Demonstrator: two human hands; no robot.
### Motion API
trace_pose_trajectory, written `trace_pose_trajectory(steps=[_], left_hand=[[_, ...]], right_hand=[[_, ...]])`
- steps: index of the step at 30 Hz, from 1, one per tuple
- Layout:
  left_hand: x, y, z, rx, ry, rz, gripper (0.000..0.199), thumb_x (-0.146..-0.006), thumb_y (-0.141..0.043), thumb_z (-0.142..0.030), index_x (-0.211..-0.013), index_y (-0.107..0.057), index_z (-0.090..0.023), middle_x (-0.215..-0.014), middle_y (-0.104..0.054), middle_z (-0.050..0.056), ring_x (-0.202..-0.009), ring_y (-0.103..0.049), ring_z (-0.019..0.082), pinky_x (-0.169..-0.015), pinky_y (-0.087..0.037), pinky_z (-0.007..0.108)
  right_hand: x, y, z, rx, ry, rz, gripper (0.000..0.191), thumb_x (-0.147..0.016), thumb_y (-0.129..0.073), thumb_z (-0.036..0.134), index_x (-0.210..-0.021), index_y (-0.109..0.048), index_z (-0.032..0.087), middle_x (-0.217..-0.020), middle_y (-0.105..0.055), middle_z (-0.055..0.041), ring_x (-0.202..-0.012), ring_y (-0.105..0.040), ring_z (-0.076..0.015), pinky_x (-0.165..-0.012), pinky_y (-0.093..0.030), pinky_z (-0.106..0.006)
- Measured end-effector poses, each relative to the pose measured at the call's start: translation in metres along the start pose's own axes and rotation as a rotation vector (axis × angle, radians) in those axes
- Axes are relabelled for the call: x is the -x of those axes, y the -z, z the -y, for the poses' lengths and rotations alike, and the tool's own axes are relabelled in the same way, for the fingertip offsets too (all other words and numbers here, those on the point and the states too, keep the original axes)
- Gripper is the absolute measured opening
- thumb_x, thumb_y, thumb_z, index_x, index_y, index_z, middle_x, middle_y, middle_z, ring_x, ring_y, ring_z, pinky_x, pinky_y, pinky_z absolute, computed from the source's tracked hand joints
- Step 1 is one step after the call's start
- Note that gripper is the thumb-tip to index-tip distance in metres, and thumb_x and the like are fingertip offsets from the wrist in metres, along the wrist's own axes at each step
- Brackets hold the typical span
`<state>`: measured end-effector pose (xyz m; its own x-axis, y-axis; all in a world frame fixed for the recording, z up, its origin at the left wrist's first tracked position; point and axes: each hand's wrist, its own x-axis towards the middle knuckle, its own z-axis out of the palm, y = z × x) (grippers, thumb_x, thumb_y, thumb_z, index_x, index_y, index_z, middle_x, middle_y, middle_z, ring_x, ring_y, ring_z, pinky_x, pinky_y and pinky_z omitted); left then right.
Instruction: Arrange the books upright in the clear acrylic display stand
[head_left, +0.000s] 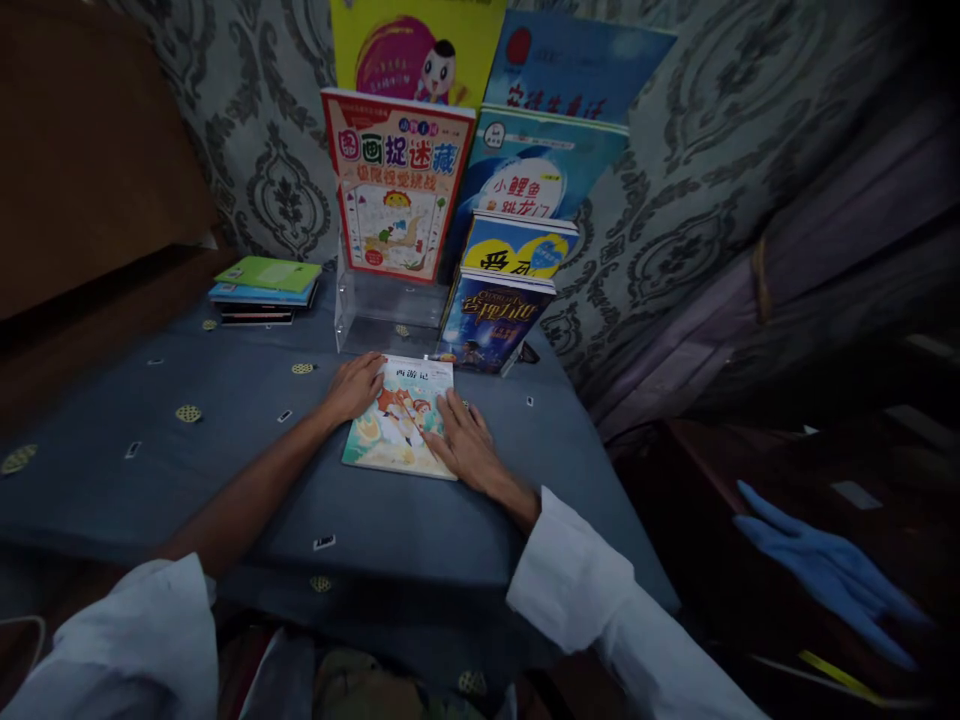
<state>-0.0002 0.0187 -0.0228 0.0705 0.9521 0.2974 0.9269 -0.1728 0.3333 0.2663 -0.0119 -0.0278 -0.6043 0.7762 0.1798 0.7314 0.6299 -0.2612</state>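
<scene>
Tabletop (pixel 262 480) margin between book (pixel 405 425) and front edge (pixel 375 573)

Flat book (pixel 397 440): paper, smooth cover, as I see it from here. Stand (pixel 386 332): clear plastic, glossy. Tablecloth (pixel 247 430): matt fabric. Sleeve (pixel 577 575): creased cloth. Blue glove (pixel 817 555) looks thin, rubbery to me.

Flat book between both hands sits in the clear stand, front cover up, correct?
Not quite: the head view shows the book lying on the table, in front of the clear stand. It is front cover up, between the left hand and right hand.
</scene>
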Motion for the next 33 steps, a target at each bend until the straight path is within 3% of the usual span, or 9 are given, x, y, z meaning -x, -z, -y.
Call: trace_pose_trajectory(steps=[5,8,11,16,20,28,33], left_hand=[[0.002,0.006,-0.006,-0.058,0.013,0.148,0.052,-0.102,-0.035,-0.03,-0.15,-0.044,-0.013,-0.159,-0.041,0.015,-0.149,-0.036,0.026,-0.121,-0.029,0.046],[0.007,0.013,-0.016,-0.092,0.068,0.282,0.062,-0.104,-0.031,-0.04,-0.157,-0.029,-0.008,-0.167,-0.024,0.017,-0.156,-0.018,0.029,-0.124,-0.018,0.052],[0.02,0.019,-0.028,-0.136,0.09,0.335,0.07,-0.105,-0.024,-0.05,-0.16,-0.022,-0.007,-0.168,-0.016,0.018,-0.157,-0.011,0.03,-0.125,-0.012,0.054],[0.046,0.025,-0.043,-0.197,0.056,0.366,0.08,-0.102,-0.021,-0.062,-0.161,-0.02,-0.008,-0.168,-0.012,0.018,-0.157,-0.006,0.032,-0.124,-0.014,0.057],[0.052,0.027,-0.047,-0.209,0.09,0.392,0.08,-0.101,-0.023,-0.062,-0.161,-0.02,-0.01,-0.168,-0.01,0.017,-0.157,-0.005,0.031,-0.123,-0.016,0.058],[0.028,0.023,-0.042,-0.208,0.101,0.348,0.081,-0.1,-0.023,-0.065,-0.16,-0.022,-0.01,-0.167,-0.015,0.02,-0.156,-0.011,0.035,-0.12,-0.021,0.063],[0.015,0.007,-0.035,-0.259,0.025,0.307,0.077,-0.102,-0.022,-0.059,-0.158,-0.024,-0.007,-0.166,-0.02,0.022,-0.156,-0.013,0.034,-0.122,-0.018,0.061]], right_hand=[[0.036,0.005,0.017,0.014,0.074,0.052,0.083,-0.1,-0.034,0.065,-0.159,-0.027,0.008,-0.166,-0.023,-0.023,-0.155,-0.02,-0.0332,-0.124,-0.024,-0.055],[0.039,0.008,0.021,0.017,0.068,0.076,0.086,-0.099,-0.034,0.067,-0.16,-0.024,0.007,-0.167,-0.02,-0.0238,-0.156,-0.017,-0.0334,-0.125,-0.024,-0.054],[0.036,0.01,0.022,0.015,0.049,0.097,0.086,-0.099,-0.033,0.068,-0.159,-0.025,0.006,-0.167,-0.019,-0.0239,-0.156,-0.017,-0.0331,-0.125,-0.024,-0.053],[0.035,0.012,0.023,-0.004,0.049,0.085,0.085,-0.099,-0.034,0.067,-0.16,-0.023,0.01,-0.167,-0.019,-0.0228,-0.156,-0.016,-0.0329,-0.125,-0.024,-0.054],[0.035,0.01,0.023,-0.021,0.062,0.075,0.086,-0.098,-0.035,0.068,-0.16,-0.025,0.008,-0.166,-0.02,-0.0235,-0.156,-0.018,-0.0335,-0.125,-0.024,-0.054],[0.034,0.013,0.024,-0.044,0.067,0.069,0.085,-0.097,-0.041,0.069,-0.159,-0.03,0.011,-0.166,-0.025,-0.0204,-0.155,-0.019,-0.0328,-0.125,-0.025,-0.053],[0.035,0.015,0.023,-0.08,0.061,0.069,0.087,-0.097,-0.043,0.068,-0.158,-0.029,0.008,-0.166,-0.021,-0.0229,-0.156,-0.016,-0.0342,-0.125,-0.025,-0.054]])
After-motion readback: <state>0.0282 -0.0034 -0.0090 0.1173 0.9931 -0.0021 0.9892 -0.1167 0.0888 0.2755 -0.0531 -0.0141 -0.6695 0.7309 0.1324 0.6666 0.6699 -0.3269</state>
